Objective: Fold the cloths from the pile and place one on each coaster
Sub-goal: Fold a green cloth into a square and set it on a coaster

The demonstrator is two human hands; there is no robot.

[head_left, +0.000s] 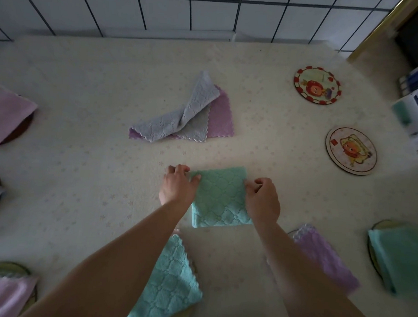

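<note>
Two hands, left and right, pinch our green cloth between them by its side edges, squaring the fold; pile beyond, two bare coasters far right await

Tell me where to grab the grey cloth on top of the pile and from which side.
Pinch the grey cloth at its raised far corner, coming from above and the wall side. That end is twisted and stands up off the purple cloth beneath it, so fingers can close on it alone; the near edge lies flat.
</note>
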